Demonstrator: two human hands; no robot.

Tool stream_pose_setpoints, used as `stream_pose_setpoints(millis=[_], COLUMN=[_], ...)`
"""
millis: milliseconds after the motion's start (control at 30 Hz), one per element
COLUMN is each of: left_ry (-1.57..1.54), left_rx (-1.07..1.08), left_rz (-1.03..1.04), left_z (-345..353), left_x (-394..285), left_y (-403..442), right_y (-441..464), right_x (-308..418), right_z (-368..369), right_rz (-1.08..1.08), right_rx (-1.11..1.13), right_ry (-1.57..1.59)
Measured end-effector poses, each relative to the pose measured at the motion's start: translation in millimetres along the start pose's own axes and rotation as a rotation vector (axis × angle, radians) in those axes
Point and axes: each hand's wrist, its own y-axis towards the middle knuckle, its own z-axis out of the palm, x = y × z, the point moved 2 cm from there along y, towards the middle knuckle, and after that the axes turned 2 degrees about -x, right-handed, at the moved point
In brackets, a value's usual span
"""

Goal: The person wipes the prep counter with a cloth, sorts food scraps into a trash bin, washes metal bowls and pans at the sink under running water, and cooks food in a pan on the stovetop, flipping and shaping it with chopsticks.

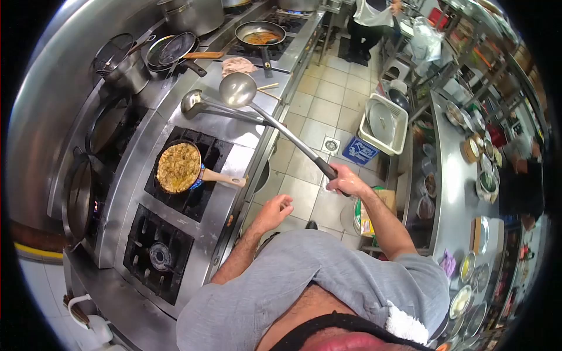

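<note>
My right hand is closed round the black end of a long-handled ladle. The ladle's big steel bowl is over the stove, near a second ladle that lies on the steel top. My left hand hangs by the stove's front edge, its fingers loosely curled and apart, with nothing in it. Closest to it is the pale wooden handle of a frying pan. The pan sits on a burner with a blue flame showing, filled with a browned, lumpy food mixture.
An unused burner is nearest me. Farther along stand another frying pan with orange liquid, a crumpled cloth and stacked pans. A white bin and blue crate stand across the tiled aisle. Another person is at its far end.
</note>
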Motion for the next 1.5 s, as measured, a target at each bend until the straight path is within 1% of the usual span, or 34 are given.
stream_pose_setpoints(millis=[33, 67, 100, 167, 233, 267, 300, 333, 400, 467, 533, 567, 633, 667, 733, 767, 800, 833, 900, 933, 967, 1033, 1067, 1133, 1167, 1200, 1233, 1267, 1300, 1333, 1400, 1433, 1467, 1500], left_ry=[-0.050, -0.013, -0.012, -0.018, -0.251, -0.383, -0.364, -0.371, -0.741, -0.964, -0.597, -0.607, -0.599, -0.606, 0.415, 0.416, -0.103, -0.649, -0.436, -0.482, -0.529, -0.551, -0.582, -0.549, -0.534, -0.531, -0.535, -0.477, -0.476, -0.424, -0.383, -0.365, -0.366, -0.332], left_rx=[0.005, -0.001, -0.017, -0.133, -0.321, -0.547, -0.628, -0.654, -0.613, -0.619, -1.121, -1.145, -1.166, -1.186, -0.497, -0.500, -0.866, -1.200, -1.086, -1.143, -1.203, -1.151, -1.109, -1.079, -1.090, -1.027, -0.976, -0.865, -0.918, -0.839, -0.798, -0.760, -0.762, -0.772], left_rz=[-0.043, -0.099, -0.106, -0.234, -0.642, -0.721, -0.701, -0.713, -1.061, -1.247, -1.351, -1.368, -1.125, -1.146, -0.759, -0.763, -0.908, -0.988, -1.013, -1.070, -1.129, -1.139, -1.156, -1.143, -1.145, -1.105, -1.069, -1.042, -1.014, -1.055, -1.053, -1.036, -1.043, -1.013], left_z=[8, 13, 20, 38, 56, 73, 105, 110, 133, 175, 210, 222, 232, 238, 238, 242, 248, 246, 226, 220, 214, 197, 187, 169, 165, 159, 154, 149, 149, 142, 135, 129, 124, 117], left_x=[15, 29, 54, 120, 177, 213, 309, 310, 294, 262, 224, 203, 177, 167, 164, 166, 164, 167, 160, 163, 165, 180, 190, 200, 202, 209, 218, 231, 229, 230, 234, 234, 230, 221], left_y=[6, 9, 9, 0, -29, -58, -97, -135, -201, -231, -237, -236, -225, -223, -200, -192, -184, -169, -146, -143, -142, -144, -147, -142, -143, -141, -139, -139, -133, -128, -119, -116, -113, -110], right_y=[21, 45, 72, 117, 160, 177, 196, 215, 244, 272, 294, 299, 314, 320, 329, 334, 338, 344, 351, 359, 365, 364, 363, 333, 320, 308, 290, 270, 250, 233, 215, 190, 164, 148], right_x=[1, -3, -9, -8, -2, -1, 0, 0, 6, 3, -3, -7, -11, -16, -20, -22, -21, -18, -21, -26, -36, -42, -49, -62, -83, -103, -119, -136, -144, -146, -140, -106, -64, -33], right_z=[-5, -9, -13, -22, -31, -35, -39, -42, -46, -44, -39, -36, -31, -27, -17, -18, -17, -17, -17, -15, -22, -39, -52, -88, -101, -114, -121, -119, -109, -97, -35, 3, 39, 72], right_rz=[-0.020, -0.054, -0.076, -0.114, -0.136, -0.144, -0.151, -0.156, -0.191, -0.173, -0.161, -0.161, -0.161, -0.182, -0.210, -0.233, -0.224, -0.225, -0.232, -0.341, -0.337, -0.236, -0.305, -0.376, -0.346, -0.327, -0.291, -0.282, -0.231, -0.179, -0.209, -0.175, -0.177, -0.283], right_rx=[0.008, 0.046, 0.067, 0.128, 0.173, 0.202, 0.227, 0.237, 0.281, 0.335, 0.364, 0.395, 0.374, 0.366, 0.367, 0.335, 0.337, 0.319, 0.375, 0.388, 0.370, 0.234, 0.170, -0.020, -0.182, -0.327, -0.393, -0.499, -0.471, -0.453, -0.192, 0.036, 0.255, 0.454], right_ry=[-0.008, 0.044, 0.030, 0.069, 0.065, 0.066, 0.061, 0.042, 0.031, 0.029, 0.087, 0.083, 0.106, 0.085, 0.058, 0.036, 0.006, 0.013, -0.055, -0.017, -0.010, 0.028, 0.018, 0.165, 0.131, 0.092, 0.039, -0.007, -0.056, -0.103, 0.005, 0.122, 0.106, 0.061])
